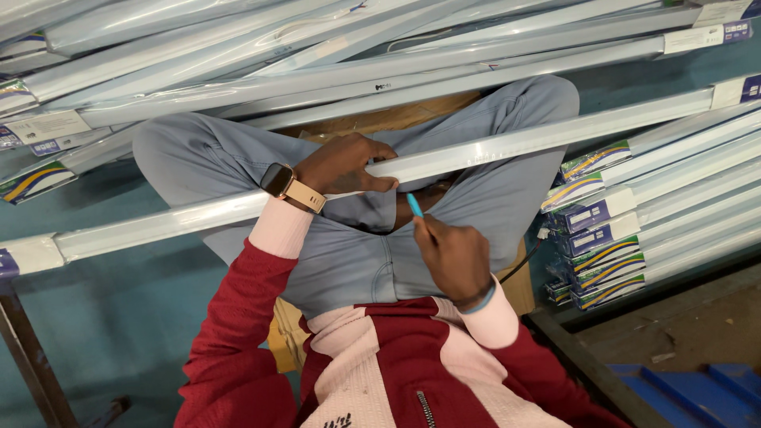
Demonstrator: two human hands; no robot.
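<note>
While the left hand [342, 165] was closed around the long white plastic-wrapped light tube [491, 148], steadying it across the lap, the right hand [453, 257] pinched a small blue tool [414, 205] just below that tube.

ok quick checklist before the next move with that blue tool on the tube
1. Left hand gripping the tube laid across the lap: ok.
2. Right hand holding the blue tool: ok.
3. Tool tip touching the tube: not ok, it sits just below it.
4. Tube's far ends supported: cannot tell.
5. Stacked tubes at the right apart from the hands: ok.
6. Black cable free of the right wrist: cannot tell.
</note>
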